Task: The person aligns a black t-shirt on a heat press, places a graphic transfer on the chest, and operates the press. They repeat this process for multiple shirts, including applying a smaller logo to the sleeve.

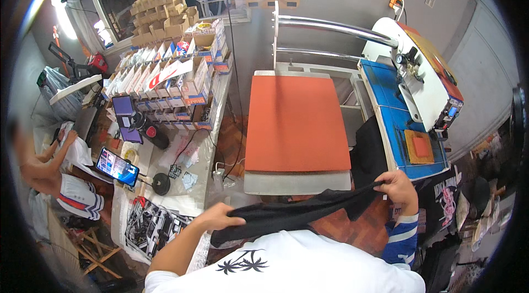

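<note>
A length of black cloth [303, 213] stretches between my hands in front of my body; whether it is a shirt cannot be told. My left hand [220, 217] grips its left end, the thumb lying along the fabric. On the other side my right hand [399, 187] pinches the right edge and holds it a little higher. Just beyond the cloth lies the flat orange pad [297, 122] of a heat press, with nothing on it. The white upper head [421, 72] of the press is swung off to the right, away from the pad.
Left of the press, a long table [223, 94] carries rows of cardboard boxes [187, 81], a phone [117, 167] on a stand and printed sheets [157, 229]. A blue-topped table [391, 111] sits under the press head. Another person [47, 166] handles white cloth at far left. Cables hang nearby.
</note>
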The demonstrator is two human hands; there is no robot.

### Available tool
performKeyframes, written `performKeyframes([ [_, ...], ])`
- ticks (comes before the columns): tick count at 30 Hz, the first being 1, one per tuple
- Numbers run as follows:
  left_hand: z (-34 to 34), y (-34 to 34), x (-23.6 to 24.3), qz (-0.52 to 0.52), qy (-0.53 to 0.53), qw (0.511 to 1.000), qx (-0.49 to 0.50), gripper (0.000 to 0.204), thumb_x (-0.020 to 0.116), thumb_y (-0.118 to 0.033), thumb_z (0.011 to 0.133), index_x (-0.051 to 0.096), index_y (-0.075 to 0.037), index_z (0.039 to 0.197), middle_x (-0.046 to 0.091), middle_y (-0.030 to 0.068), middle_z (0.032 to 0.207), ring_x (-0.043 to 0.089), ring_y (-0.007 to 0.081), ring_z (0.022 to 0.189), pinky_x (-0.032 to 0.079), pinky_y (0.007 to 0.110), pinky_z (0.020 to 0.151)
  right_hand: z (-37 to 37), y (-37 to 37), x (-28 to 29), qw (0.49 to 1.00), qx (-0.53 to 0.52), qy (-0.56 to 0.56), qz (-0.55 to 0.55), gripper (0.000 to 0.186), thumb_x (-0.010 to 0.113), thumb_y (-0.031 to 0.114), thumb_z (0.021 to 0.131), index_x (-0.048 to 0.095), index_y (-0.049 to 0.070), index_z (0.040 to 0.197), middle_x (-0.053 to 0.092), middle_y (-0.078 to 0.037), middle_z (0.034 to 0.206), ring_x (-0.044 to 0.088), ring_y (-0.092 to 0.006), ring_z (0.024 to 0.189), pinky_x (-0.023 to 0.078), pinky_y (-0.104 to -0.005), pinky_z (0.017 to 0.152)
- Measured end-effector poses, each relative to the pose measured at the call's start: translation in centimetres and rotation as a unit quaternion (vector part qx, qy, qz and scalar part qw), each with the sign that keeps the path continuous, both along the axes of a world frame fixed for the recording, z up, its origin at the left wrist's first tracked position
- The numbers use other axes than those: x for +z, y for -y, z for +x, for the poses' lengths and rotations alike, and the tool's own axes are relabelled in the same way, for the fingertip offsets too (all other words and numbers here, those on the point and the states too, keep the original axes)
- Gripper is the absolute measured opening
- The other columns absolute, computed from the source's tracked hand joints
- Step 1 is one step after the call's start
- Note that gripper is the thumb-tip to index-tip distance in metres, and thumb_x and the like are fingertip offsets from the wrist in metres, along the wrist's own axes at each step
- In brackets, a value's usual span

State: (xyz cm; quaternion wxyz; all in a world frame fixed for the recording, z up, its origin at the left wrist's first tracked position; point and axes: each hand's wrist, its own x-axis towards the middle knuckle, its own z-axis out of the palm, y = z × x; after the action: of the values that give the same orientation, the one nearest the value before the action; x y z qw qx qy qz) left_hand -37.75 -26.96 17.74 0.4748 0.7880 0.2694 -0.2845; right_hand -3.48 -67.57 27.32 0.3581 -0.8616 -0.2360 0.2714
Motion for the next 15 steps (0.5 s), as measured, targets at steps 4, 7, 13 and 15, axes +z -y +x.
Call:
performKeyframes([
  [4, -1.4, -3.6, 2.3, 0.001, 0.418, 0.899, 0.130, 0.020, 0.069, 0.006, 0.077, 0.077, 0.003, 0.096, 0.075, 0.0120, 0.094, 0.070, 0.0238, 0.088, 0.052, 0.035, 0.086, 0.9, 1.8, -2.8, 0.996, -0.034, -0.008, 0.084, 0.017, 0.071, -0.006, 0.080, 0.078, -0.002, 0.095, 0.073, -0.004, 0.082, 0.065, -0.0111, 0.075, 0.051, -0.0271, 0.069],
  [7, -1.1, -2.7, 6.4, 0.111, 0.443, 0.870, 0.186, 0.038, 0.055, 0.014, 0.067, 0.078, 0.002, 0.094, 0.076, 0.0132, 0.085, 0.073, 0.0215, 0.080, 0.056, 0.030, 0.078, 1.8, 3.4, -2.0, 0.987, -0.062, -0.039, 0.144, 0.019, 0.067, -0.008, 0.080, 0.077, -0.001, 0.094, 0.073, -0.003, 0.086, 0.065, -0.0112, 0.078, 0.050, -0.0263, 0.072],
  [13, 3.1, -6.8, 13.0, 0.424, 0.571, 0.670, 0.214, 0.010, 0.069, -0.003, 0.083, 0.073, -0.003, 0.092, 0.074, 0.0087, 0.088, 0.070, 0.0202, 0.082, 0.053, 0.031, 0.076, 5.9, -1.5, 8.1, 0.956, -0.058, 0.241, 0.158, 0.026, 0.054, -0.009, 0.078, 0.071, 0.001, 0.095, 0.067, -0.001, 0.084, 0.064, -0.0119, 0.081, 0.049, -0.0257, 0.073],
  [15, 8.5, -10.3, 14.4, 0.421, 0.554, 0.668, 0.265, 0.008, 0.074, -0.003, 0.080, 0.071, -0.003, 0.088, 0.070, 0.0061, 0.087, 0.064, 0.0168, 0.079, 0.051, 0.031, 0.074, 10.8, -3.5, 9.7, 0.935, -0.079, 0.318, 0.132, 0.011, 0.060, 0.000, 0.088, 0.071, 0.001, 0.092, 0.065, -0.002, 0.079, 0.061, -0.0108, 0.073, 0.048, -0.0264, 0.068],
])
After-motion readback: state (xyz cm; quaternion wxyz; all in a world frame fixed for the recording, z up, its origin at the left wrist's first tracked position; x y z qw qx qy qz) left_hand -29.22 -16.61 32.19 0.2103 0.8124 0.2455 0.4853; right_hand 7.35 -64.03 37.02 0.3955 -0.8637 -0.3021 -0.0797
